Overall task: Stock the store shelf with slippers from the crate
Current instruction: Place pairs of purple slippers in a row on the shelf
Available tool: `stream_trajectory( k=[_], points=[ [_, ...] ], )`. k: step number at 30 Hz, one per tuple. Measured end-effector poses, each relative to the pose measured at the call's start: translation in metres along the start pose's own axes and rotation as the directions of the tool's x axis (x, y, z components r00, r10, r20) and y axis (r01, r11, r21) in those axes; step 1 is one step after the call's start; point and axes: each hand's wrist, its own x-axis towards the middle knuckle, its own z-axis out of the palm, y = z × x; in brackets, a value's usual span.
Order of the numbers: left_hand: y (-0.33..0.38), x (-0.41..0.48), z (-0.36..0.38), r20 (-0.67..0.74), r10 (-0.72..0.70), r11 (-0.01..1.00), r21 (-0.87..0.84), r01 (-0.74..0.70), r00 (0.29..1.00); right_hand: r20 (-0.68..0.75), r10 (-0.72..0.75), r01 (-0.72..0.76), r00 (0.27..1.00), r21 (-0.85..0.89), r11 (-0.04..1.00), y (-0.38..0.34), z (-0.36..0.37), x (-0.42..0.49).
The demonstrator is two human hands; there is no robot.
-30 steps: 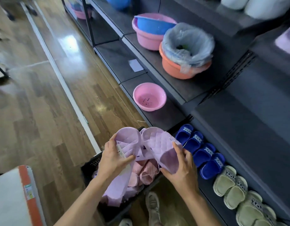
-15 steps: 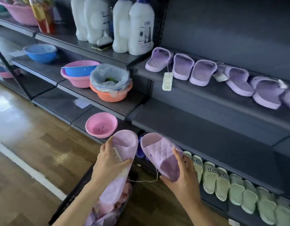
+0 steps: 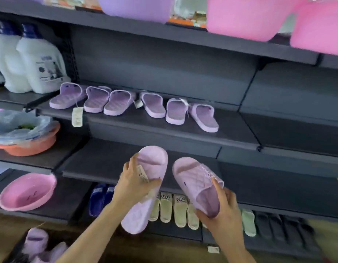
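Observation:
My left hand (image 3: 135, 184) grips a pale lilac slipper (image 3: 149, 162) around its middle, sole side toward me, with a paper tag under the fingers. My right hand (image 3: 219, 209) holds the matching lilac slipper (image 3: 194, 177) by its heel end, quilted strap up. Both slippers hover in front of the dark middle shelf (image 3: 99, 164). Above them, a row of several lilac slippers (image 3: 134, 105) lies on the grey shelf (image 3: 164, 130). The crate (image 3: 37, 245) at the bottom left shows more lilac slippers, mostly cut off.
White detergent jugs (image 3: 29, 65) stand left of the slipper row. An orange basin with a plastic bag (image 3: 23, 133) and a pink basin (image 3: 27, 190) sit on the left shelves. Blue, green and black slippers (image 3: 175, 209) line the bottom shelf. Pink and purple tubs (image 3: 246, 18) overhang the top.
The view has swung up and right from the crate to the shelves. Both hands have lifted the slipper pair and drawn the two slippers apart, toward the middle shelf.

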Motion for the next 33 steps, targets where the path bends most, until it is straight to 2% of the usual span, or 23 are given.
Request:
stream_trajectory(
  k=[6,17,25,30,33],
  points=[
    [0.083,0.013,0.060,0.081,0.013,0.998,-0.062,-0.008,0.997,-0.071,0.070,-0.075,0.995,-0.064,0.995,0.058,-0.056,0.029],
    [0.186,0.099,0.109,0.238,0.062,0.994,-0.097,-0.040,0.969,-0.205,0.102,-0.112,0.973,-0.038,0.993,0.100,-0.095,0.124],
    [0.257,0.175,0.147,0.357,0.078,0.994,0.046,-0.101,0.931,-0.291,0.132,-0.174,0.947,-0.122,0.977,0.131,-0.120,0.205],
    [0.283,0.205,0.171,0.431,0.074,0.984,0.115,-0.136,0.899,-0.266,0.170,-0.220,0.949,-0.171,0.960,0.157,-0.126,0.243],
    [0.290,0.226,0.191,0.372,0.032,0.979,0.177,-0.104,0.928,-0.212,0.225,-0.269,0.951,-0.209,0.940,0.177,-0.125,0.264]
  ],
)
